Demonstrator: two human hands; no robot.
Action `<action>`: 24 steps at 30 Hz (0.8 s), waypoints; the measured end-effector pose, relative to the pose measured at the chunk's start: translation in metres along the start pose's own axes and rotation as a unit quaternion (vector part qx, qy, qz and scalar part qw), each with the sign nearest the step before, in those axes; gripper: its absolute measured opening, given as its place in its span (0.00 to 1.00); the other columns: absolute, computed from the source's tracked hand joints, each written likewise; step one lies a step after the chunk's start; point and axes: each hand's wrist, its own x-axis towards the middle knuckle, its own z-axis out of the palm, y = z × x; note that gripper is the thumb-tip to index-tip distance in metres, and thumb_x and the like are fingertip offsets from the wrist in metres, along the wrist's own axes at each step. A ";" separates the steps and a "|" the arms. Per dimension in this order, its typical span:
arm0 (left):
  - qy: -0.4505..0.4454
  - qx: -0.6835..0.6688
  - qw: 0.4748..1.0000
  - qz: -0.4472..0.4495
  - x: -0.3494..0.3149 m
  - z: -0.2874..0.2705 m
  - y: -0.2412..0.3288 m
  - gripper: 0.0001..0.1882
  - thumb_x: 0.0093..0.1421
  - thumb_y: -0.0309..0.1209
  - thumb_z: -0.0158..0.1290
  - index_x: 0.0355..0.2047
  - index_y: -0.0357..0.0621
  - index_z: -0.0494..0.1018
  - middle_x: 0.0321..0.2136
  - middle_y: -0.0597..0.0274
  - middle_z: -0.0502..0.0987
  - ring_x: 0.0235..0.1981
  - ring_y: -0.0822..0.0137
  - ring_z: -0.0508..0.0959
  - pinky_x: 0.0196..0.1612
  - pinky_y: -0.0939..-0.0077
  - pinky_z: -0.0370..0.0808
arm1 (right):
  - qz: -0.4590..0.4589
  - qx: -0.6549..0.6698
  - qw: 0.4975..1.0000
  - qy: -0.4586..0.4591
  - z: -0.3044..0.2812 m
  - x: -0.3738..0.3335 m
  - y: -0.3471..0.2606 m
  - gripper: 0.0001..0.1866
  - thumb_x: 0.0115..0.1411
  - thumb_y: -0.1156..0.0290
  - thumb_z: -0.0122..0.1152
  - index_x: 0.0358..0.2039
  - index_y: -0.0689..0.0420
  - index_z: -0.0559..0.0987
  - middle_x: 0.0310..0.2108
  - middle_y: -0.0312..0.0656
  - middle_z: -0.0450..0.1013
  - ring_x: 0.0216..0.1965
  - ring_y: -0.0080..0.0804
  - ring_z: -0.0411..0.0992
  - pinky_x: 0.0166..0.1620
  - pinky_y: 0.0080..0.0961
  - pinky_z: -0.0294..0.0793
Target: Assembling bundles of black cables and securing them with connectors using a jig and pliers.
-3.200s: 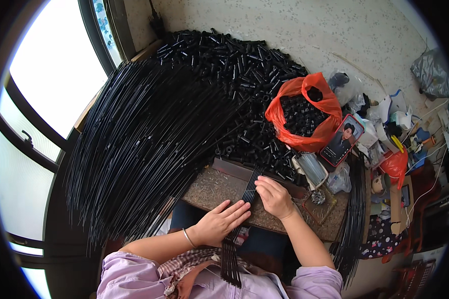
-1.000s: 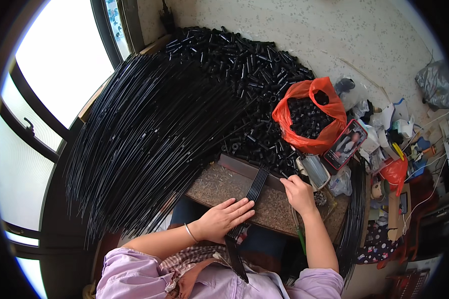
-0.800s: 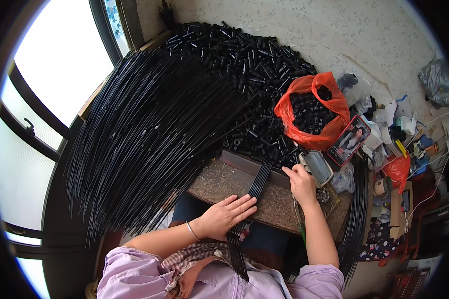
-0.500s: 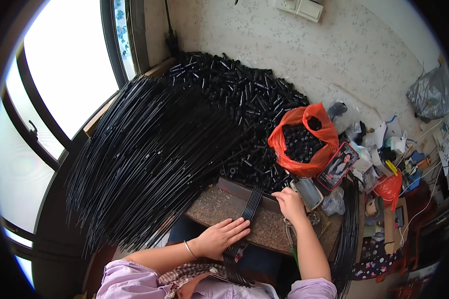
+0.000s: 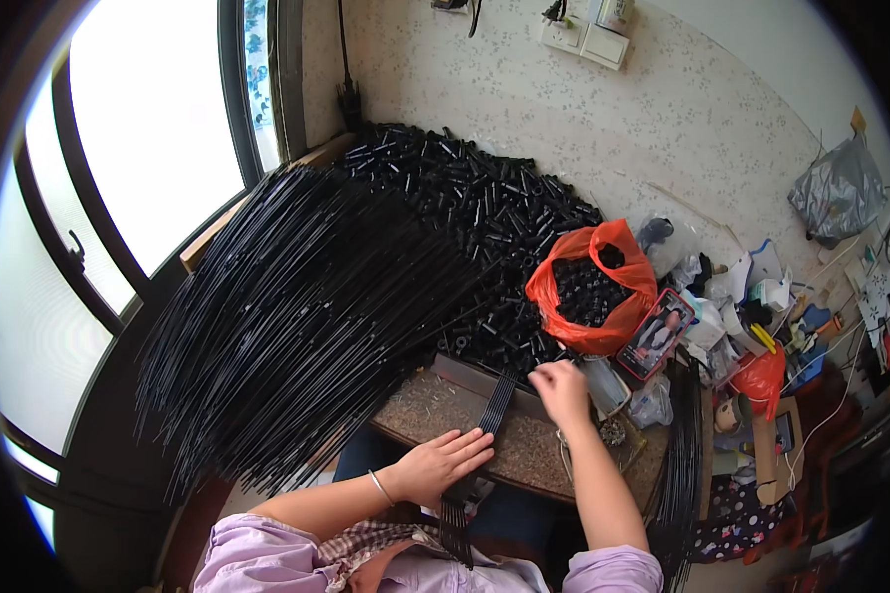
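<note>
The left hand (image 5: 440, 466) lies flat, fingers slightly spread, on slim black rods (image 5: 495, 405) crossing a speckled brown tabletop (image 5: 526, 453). The right hand (image 5: 562, 395), earlier over them, now curls rightward, any pinch unclear; only the left steadies them.

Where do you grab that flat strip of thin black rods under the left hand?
Probably best on the uncovered stretch of the flat strip of thin black rods, between the left hand and the long brown bar. Come from the right, pinching both long edges together, because the rods lie side by side there and might spread.
</note>
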 end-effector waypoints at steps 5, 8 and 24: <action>0.006 -0.062 0.998 -0.011 0.002 -0.003 -0.009 0.40 0.35 0.35 0.47 0.49 0.36 0.46 0.52 0.53 0.45 0.53 0.61 0.46 0.52 0.69 0.45 | 0.085 -0.219 0.972 0.002 -0.052 0.003 0.035 0.06 0.37 0.72 0.56 0.15 0.61 0.72 0.19 0.44 0.65 0.24 0.39 0.65 0.28 0.31 0.63; -0.022 -0.042 0.999 -0.003 0.001 0.009 -0.014 0.41 0.33 0.34 0.48 0.49 0.36 0.46 0.51 0.52 0.45 0.54 0.62 0.46 0.52 0.68 0.45 | 0.062 -0.187 0.979 -0.047 -0.036 -0.006 0.053 0.05 0.37 0.73 0.56 0.17 0.60 0.72 0.21 0.43 0.64 0.26 0.39 0.64 0.29 0.30 0.63; -0.039 -0.052 0.998 -0.009 0.015 0.011 -0.023 0.38 0.33 0.27 0.46 0.49 0.37 0.48 0.51 0.54 0.46 0.53 0.62 0.47 0.52 0.67 0.46 | 0.012 -0.171 0.985 0.014 -0.034 0.019 0.068 0.03 0.39 0.77 0.53 0.17 0.62 0.71 0.21 0.43 0.64 0.27 0.40 0.63 0.31 0.29 0.63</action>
